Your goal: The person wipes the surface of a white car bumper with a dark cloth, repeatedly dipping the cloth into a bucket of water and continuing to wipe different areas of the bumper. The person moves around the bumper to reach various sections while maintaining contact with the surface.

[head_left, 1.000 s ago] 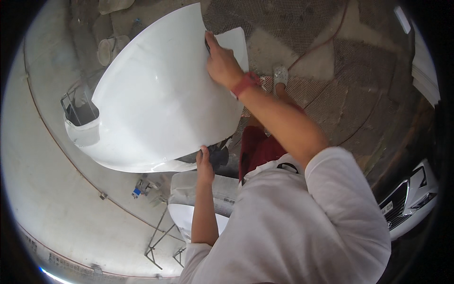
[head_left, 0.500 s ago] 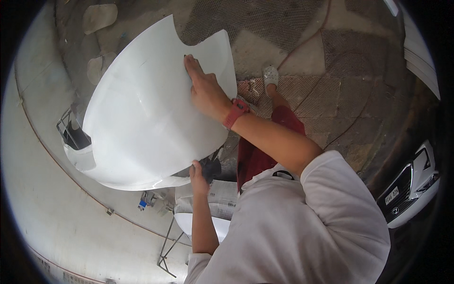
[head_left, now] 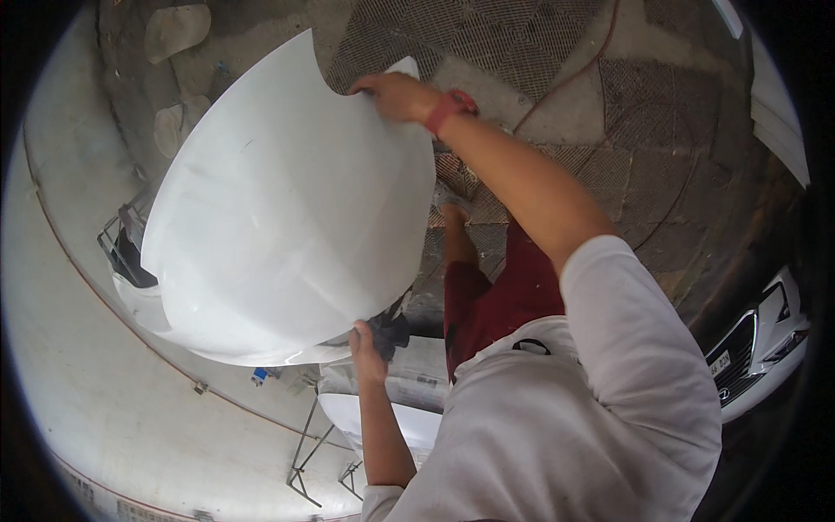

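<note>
A person holds up a big white panel (head_left: 278, 209), the kind that comes off a car. It is large, so it takes two hands, one at each end, to keep it from tipping.

The right hand (head_left: 396, 94) is at the far top edge of the panel, with its fingers curled over the rim and gripping it. A red band (head_left: 448, 106) sits on that wrist. The left hand (head_left: 367, 341) is at the near bottom edge of the panel, closed around the rim from below. It also seems to pinch a small dark thing (head_left: 391, 331), maybe a cloth, but I cannot tell for sure.

The panel is smooth and shiny, and it bulges out like a shell. Its top edge has a curved notch cut into it.

Under the panel stands a thin metal stand (head_left: 304, 452) with another white part (head_left: 383, 418) on it. Beyond the panel, the floor (head_left: 557, 52) is a dark metal grid. Far to the right of the panel is the front of a white car (head_left: 765, 339).
</note>
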A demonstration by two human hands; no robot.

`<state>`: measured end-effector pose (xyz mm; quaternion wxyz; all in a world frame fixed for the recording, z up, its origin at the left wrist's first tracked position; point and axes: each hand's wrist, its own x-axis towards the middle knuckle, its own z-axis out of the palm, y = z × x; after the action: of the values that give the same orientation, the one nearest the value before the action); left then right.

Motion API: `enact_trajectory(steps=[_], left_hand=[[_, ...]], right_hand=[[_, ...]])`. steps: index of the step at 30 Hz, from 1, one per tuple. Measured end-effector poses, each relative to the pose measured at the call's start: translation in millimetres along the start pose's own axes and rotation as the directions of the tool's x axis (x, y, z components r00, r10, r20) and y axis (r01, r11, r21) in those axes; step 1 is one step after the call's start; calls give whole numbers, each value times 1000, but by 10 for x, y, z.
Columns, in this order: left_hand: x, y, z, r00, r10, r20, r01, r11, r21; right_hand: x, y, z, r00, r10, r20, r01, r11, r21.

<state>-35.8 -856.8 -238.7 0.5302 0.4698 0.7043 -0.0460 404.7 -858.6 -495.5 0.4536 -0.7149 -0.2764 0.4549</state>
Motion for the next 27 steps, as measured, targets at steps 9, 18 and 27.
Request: enact_trajectory(steps=[9,18,27], left_hand=[[-110,137,123,997,-42,-57,41,999,-25],[-249,205,268,980,-139,-145,127,988,-87],[-339,379,424,955,-209,-208,202,978,-58]], right_hand=[[-454,-368,277,885,-259,-387,302,952,54],[80,693,432,978,-112,-177,115,993,5],[833,2317,477,983,62,-172,-88,985,-151]])
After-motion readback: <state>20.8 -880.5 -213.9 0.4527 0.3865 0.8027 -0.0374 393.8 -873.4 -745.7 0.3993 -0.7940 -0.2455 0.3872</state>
